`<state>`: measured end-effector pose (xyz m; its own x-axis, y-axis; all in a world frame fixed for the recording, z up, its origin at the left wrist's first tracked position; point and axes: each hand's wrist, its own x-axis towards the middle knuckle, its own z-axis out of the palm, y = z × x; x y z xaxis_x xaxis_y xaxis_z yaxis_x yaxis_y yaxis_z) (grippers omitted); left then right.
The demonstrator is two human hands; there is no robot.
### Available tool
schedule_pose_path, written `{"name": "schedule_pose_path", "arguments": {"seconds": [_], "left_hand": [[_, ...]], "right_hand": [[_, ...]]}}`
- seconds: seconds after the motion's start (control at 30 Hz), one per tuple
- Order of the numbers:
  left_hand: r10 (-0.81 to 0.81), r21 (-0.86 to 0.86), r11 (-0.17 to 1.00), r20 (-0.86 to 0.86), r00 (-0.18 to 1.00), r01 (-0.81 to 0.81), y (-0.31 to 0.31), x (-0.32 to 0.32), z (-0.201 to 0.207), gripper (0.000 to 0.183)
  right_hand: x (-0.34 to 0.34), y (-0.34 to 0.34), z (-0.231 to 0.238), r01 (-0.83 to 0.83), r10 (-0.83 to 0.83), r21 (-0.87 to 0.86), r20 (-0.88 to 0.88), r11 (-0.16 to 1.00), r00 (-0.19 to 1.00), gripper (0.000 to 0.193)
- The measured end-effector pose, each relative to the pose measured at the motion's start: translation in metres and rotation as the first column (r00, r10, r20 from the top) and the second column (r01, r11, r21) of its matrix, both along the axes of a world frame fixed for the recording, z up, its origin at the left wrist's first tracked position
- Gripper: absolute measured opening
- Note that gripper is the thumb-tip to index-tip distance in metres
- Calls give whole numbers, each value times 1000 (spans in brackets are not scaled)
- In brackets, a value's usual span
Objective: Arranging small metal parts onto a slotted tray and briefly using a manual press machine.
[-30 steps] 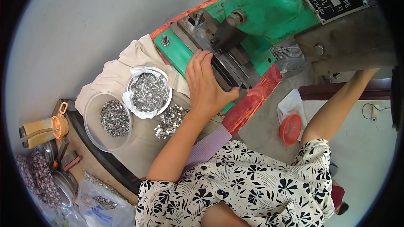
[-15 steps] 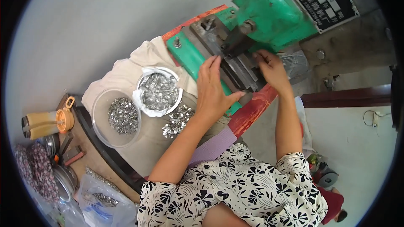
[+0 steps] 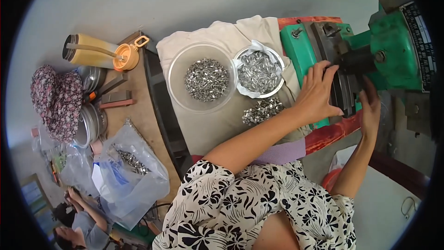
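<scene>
Right hand (image 3: 370, 106) came up from 4 o'clock, joined left hand (image 3: 319, 93) at green press (image 3: 393, 51) die. Both flat, released, grasping nothing. Loose metal parts (image 3: 262, 110) lay on cloth at 9 o'clock of left hand.

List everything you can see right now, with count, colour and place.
press machine: one, green, upper right
clear bowl: one, holds small silver metal parts, on beige cloth
metal bowl: one, silver parts inside, right of clear bowl
loose metal parts: one pile, silver, on cloth below the bowls
bottle: one, yellow with orange lid, upper left
hat: one, floral, far left
plastic bags: several, clear, lower left
left hand: flat on press bed
right hand: at press, right of left hand
</scene>
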<state>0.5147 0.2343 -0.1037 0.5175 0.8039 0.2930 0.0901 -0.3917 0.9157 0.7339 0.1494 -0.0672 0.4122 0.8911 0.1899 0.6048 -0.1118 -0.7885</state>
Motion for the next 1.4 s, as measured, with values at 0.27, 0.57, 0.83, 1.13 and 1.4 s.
{"name": "schedule_pose_path", "arguments": {"seconds": [0.27,0.57,0.83,1.13,1.4], "left_hand": [[-4,-42,999,221,975,13,-31,-25,1,45],[-212,-355,875,334,918,331,-48,-60,28,37],[-118,-546,772,379,918,325,-6,-142,49,22],[288,-122,954,129,949,-273,22,-238,62,31],[510,-4,860,-11,860,-510,23,-247,46,27]], "right_hand": [[-68,-40,-5,100,-8,-267,325,958,946,21],[-89,-123,9,195,-172,-54,288,979,942,22],[-144,-27,48,-477,475,-69,285,876,832,26],[-247,103,55,-640,664,212,-394,739,636,27],[-233,74,40,-539,570,185,-261,822,779,21]]}}
